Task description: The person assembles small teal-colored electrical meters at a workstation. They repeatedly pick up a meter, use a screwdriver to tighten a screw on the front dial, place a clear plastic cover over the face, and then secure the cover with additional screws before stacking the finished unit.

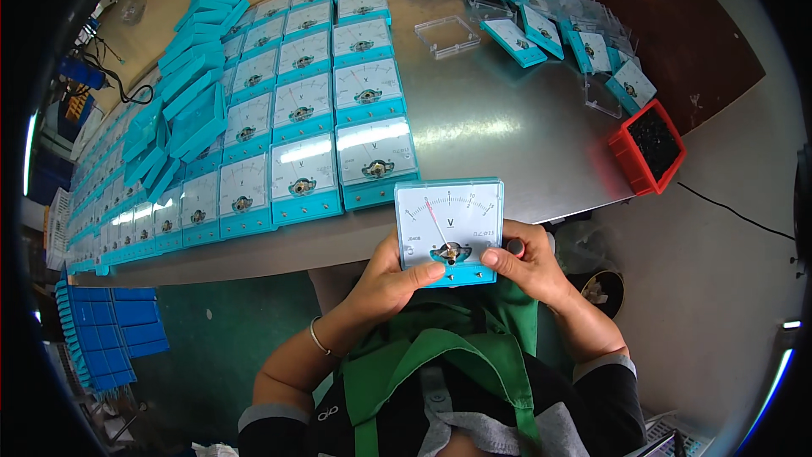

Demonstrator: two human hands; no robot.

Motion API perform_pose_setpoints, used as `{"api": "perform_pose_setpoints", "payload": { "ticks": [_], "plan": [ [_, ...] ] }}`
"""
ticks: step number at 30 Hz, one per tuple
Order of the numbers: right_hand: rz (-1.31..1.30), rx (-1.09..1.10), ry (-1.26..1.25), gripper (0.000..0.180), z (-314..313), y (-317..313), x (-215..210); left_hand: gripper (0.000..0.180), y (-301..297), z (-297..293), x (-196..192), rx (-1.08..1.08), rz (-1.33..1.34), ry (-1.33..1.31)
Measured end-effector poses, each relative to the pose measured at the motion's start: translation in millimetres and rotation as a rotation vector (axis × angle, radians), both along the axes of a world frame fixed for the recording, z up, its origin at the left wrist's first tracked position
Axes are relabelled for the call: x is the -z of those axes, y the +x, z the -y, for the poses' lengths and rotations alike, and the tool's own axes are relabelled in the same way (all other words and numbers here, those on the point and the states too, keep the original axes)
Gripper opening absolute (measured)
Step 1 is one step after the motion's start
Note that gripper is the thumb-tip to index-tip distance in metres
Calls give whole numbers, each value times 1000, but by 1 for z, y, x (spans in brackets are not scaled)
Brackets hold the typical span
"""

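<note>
Both my hands hold up a voltmeter (450, 216) with a white dial, a clear cover and a turquoise base, just off the table's near edge. My left hand (391, 281) grips its lower left side, thumb on the front. At the lower right, my right hand (531, 269) has its thumb on the front near the small terminals. The dark round end of a cylindrical thing (515, 246) shows by the right fingers; its kind is hidden. Rows of similar voltmeters (372, 148) stand left of the held one.
Turquoise bases (197, 123) lie heaped over the rows. At the far right of the metal table (499, 144) are clear covers (447, 35) and loose meters (513, 41). A red bin (627, 161) of small black parts sits at the right edge. Blue crates (114, 330) stand lower left.
</note>
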State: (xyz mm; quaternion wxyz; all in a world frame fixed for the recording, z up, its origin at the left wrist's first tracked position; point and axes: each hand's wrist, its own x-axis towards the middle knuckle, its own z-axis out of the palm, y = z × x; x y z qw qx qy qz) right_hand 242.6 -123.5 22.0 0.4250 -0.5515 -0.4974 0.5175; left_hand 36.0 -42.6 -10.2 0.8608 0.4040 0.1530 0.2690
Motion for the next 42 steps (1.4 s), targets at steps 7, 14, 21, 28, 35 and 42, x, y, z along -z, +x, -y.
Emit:
{"api": "perform_pose_setpoints", "payload": {
  "ticks": [7, 14, 21, 28, 35, 42],
  "plan": [
    [400, 61, 388, 86, -18, 9, -10, 75, -5, 0, -4, -44, -62, 86],
    [282, -26, 538, 65, -22, 19, -16, 99, -7, 0, -5, -109, -46, 215],
    [206, -253, 304, 54, -56, 21, -12, 95, -12, -3, 2, -81, -61, 310],
    [501, -427, 292, 53, -84, 7, -19, 89, -22, -9, -8, -11, -195, 371],
    [779, -312, 433, 26, -95, -6, 5, 88, -21, -12, 4, 24, -217, 338],
    [682, 264, 355, 16, -54, 19, -4, 91, -21, -11, -4, -83, -112, 153]
  ]
}}
